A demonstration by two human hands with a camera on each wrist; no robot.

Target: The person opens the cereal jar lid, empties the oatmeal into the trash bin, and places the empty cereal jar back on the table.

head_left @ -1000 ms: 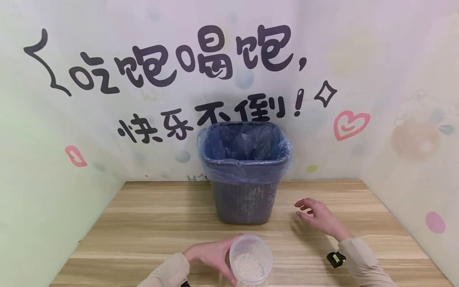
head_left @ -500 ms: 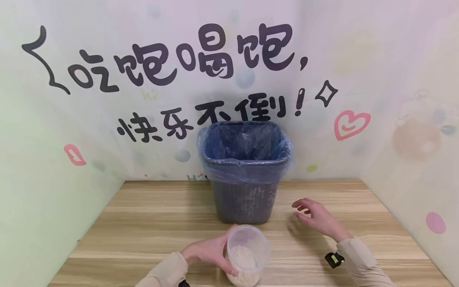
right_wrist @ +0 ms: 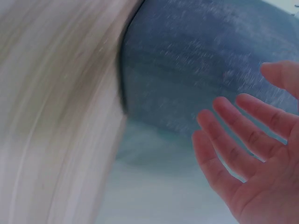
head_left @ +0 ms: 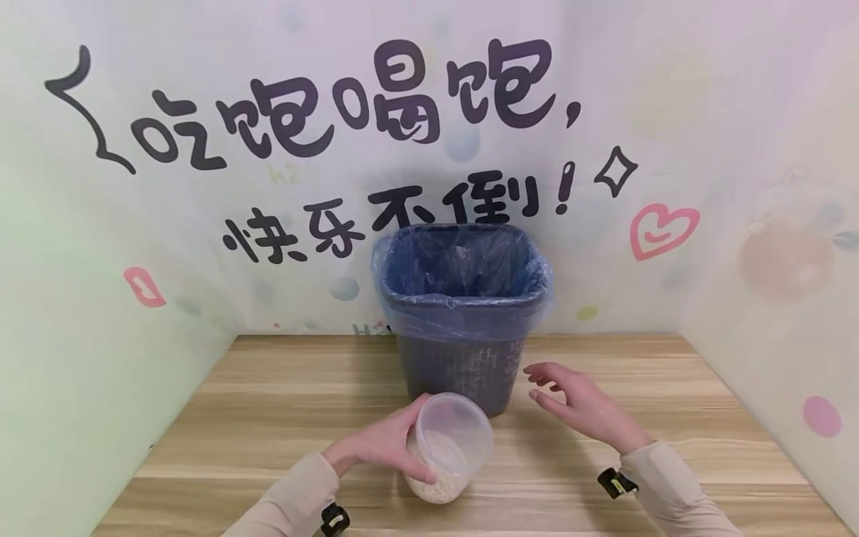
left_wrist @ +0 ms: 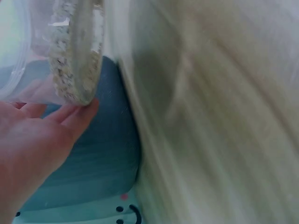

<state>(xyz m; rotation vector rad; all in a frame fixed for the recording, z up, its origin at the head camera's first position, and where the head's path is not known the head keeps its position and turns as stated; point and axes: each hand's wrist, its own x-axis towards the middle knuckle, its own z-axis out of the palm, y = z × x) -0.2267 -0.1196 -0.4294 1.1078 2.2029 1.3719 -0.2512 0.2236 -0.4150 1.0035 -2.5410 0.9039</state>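
Observation:
My left hand [head_left: 382, 445] grips a clear plastic tub [head_left: 470, 426] by its side, in front of the bin. The tub has no lid on and leans to the right. Pale flakes [head_left: 436, 486], oat-like in the left wrist view, lie in its lower part. In that view its base shows off the tabletop, with the fingers [left_wrist: 77, 119] round it. Behind it stands a dark blue trash bin [head_left: 459, 365], lined with a thin blue bag [head_left: 463, 319]. To the bin's right my right hand [head_left: 584, 403] hovers, fingers spread and holding nothing.
The wood-grain table [head_left: 268, 403] runs back to a printed wall [head_left: 322, 45] with large dark characters. Side walls [head_left: 74, 335] enclose it left and right. Dark wrist devices [head_left: 616, 483] sit at both sleeves.
My left hand has raised the tub and moved it forward and slightly left, tilting it to the right. My right hand has shifted left, nearer the bin.

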